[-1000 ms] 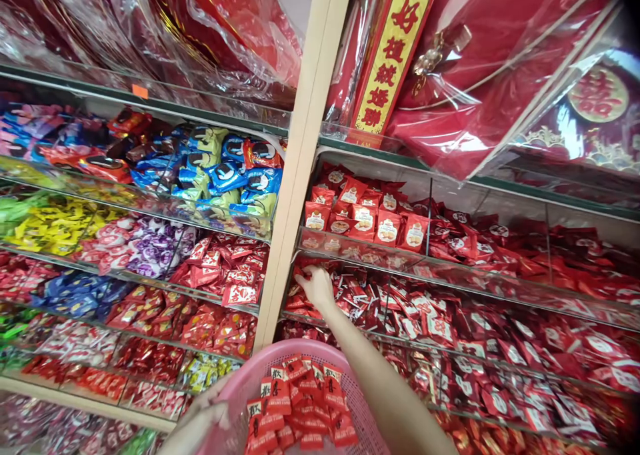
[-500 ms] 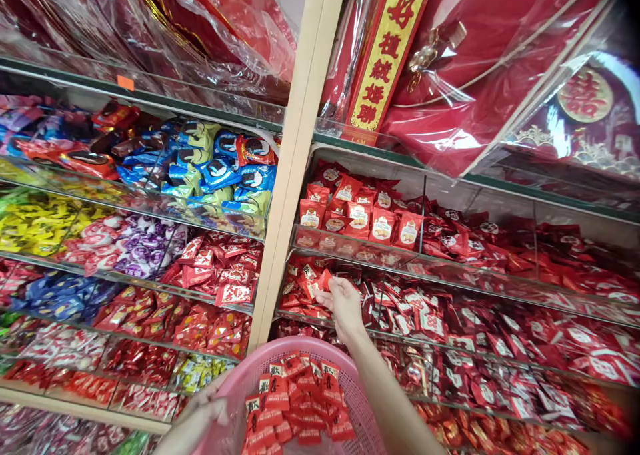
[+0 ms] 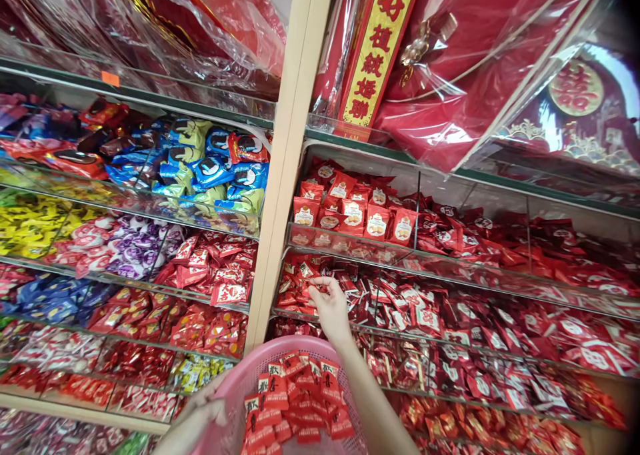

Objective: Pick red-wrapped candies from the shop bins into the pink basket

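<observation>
My left hand (image 3: 203, 411) grips the left rim of a pink plastic basket (image 3: 240, 381) at the bottom middle. Inside it lie several red wrapped candies (image 3: 300, 395) with cream ends and black characters. My right hand (image 3: 331, 308) reaches past the basket's far rim to a shelf bin of red wrapped candies (image 3: 295, 283). Its thumb and fingertips are curled together at these candies; what lies between them, if anything, I cannot make out. My right forearm passes over the basket's right side.
A pale wooden post (image 3: 280, 161) divides the shelving. Clear ledges front the bins, with red packets (image 3: 377, 223) above my right hand and blue packets (image 3: 213, 171) at left. Large plastic-wrapped red goods (image 3: 450, 75) fill the top shelf.
The view has shifted slightly, moving the shelves left in the picture. A red candy packet showed between my right thumb and fingers before; now I cannot distinguish it. The basket stays held.
</observation>
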Demonstrator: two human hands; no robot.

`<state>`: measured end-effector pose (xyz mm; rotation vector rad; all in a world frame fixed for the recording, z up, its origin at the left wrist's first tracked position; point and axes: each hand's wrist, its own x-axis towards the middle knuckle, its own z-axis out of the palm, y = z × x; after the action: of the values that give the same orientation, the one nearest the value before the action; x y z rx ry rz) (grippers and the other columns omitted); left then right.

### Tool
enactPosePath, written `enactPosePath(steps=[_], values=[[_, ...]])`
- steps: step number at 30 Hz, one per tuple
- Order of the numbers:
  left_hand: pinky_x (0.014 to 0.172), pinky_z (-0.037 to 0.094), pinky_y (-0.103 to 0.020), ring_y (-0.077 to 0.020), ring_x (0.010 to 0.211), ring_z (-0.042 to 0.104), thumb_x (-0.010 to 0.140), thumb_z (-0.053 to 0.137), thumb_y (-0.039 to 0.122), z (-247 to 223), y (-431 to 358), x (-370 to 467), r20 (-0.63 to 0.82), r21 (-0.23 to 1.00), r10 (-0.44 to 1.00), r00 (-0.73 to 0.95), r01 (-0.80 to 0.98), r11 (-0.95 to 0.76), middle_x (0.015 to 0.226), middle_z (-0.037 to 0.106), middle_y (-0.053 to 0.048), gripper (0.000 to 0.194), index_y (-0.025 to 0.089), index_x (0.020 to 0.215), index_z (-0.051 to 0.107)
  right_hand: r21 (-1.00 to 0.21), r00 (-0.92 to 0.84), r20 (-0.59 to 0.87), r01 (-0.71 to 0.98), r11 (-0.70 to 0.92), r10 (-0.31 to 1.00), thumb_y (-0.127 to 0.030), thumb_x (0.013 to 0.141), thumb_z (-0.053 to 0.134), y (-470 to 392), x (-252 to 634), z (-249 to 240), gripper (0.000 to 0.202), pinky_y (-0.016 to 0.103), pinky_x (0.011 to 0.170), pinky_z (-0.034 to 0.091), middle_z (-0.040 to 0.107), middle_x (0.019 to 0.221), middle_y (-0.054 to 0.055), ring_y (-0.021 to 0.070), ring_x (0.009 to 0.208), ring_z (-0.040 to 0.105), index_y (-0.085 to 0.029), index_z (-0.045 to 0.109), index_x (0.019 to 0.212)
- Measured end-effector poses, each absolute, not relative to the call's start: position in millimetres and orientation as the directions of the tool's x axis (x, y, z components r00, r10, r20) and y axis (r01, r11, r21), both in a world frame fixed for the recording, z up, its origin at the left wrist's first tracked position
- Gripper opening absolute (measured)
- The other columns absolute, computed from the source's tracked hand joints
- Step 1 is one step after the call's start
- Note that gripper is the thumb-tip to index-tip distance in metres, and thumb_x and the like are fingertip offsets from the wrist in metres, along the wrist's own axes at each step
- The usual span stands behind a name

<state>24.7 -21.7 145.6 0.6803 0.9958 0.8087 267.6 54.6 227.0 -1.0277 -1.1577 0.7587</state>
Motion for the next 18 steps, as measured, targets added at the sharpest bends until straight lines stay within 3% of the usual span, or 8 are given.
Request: enactPosePath(steps=[4,9,12,15,18], values=[[0.051,0.043,-0.024,-0.016,0.053,0.055,0.05,0.051,0.004,141.2,-22.2,22.9,-0.469,0.818,0.86,0.202,-0.268,0.509,0.084,0.071,0.0,0.09,0.018,0.138,0.037,-0.906,0.22,0.422,0.077,0.415,0.88,-0.03,0.077,0.061,52.2,268.2,222.9,0.037,0.027,0.074,0.051,0.057,0.114,0.005,0.0106,0.076,0.061,-0.022,0.051,0.112],[0.046,0.041,-0.022,-0.0148,0.049,0.054,0.052,0.049,0.003,152.1,-27.8,29.8,-0.432,0.826,0.879,0.204,-0.303,0.476,0.079,0.073,0.002,0.097,0.016,0.144,0.021,-0.928,0.227,0.343,-0.065,0.366,0.911,-0.032,0.071,0.067,50.5,275.2,226.5,0.067,0.032,0.083,0.05,0.055,0.123,0.01,0.0163,0.093,0.061,-0.023,0.039,0.132],[0.047,0.044,-0.021,-0.0139,0.05,0.054,0.051,0.049,0.001,164.9,-31.9,35.4,-0.425,0.804,0.87,0.251,-0.337,0.49,0.08,0.073,0.001,0.094,0.015,0.141,0.029,-0.924,0.28,0.283,-0.176,0.339,0.917,-0.032,0.064,0.074,50.2,280.8,230.3,0.072,0.033,0.09,0.046,0.057,0.121,0.009,0.0186,0.104,0.057,-0.023,0.044,0.129],[0.044,0.042,-0.021,-0.0139,0.047,0.054,0.05,0.05,0.002,170.0,-32.5,36.6,-0.434,0.805,0.865,0.251,-0.324,0.498,0.072,0.072,0.001,0.087,0.013,0.135,0.041,-0.899,0.271,0.198,-0.332,0.285,0.942,-0.028,0.063,0.075,49.1,286.3,233.1,0.07,0.031,0.086,0.047,0.062,0.11,0.003,0.0152,0.095,0.06,-0.028,0.046,0.126],[0.049,0.043,-0.021,-0.0146,0.045,0.051,0.05,0.052,0.003,164.5,-29.2,33.0,-0.421,0.833,0.878,0.228,-0.286,0.473,0.051,0.062,0.006,0.081,0.014,0.129,0.05,-0.838,0.275,0.166,-0.468,0.282,0.947,-0.022,0.062,0.076,47.9,290.2,234.4,0.058,0.027,0.08,0.048,0.063,0.101,-0.002,0.0115,0.086,0.061,-0.03,0.053,0.114]])
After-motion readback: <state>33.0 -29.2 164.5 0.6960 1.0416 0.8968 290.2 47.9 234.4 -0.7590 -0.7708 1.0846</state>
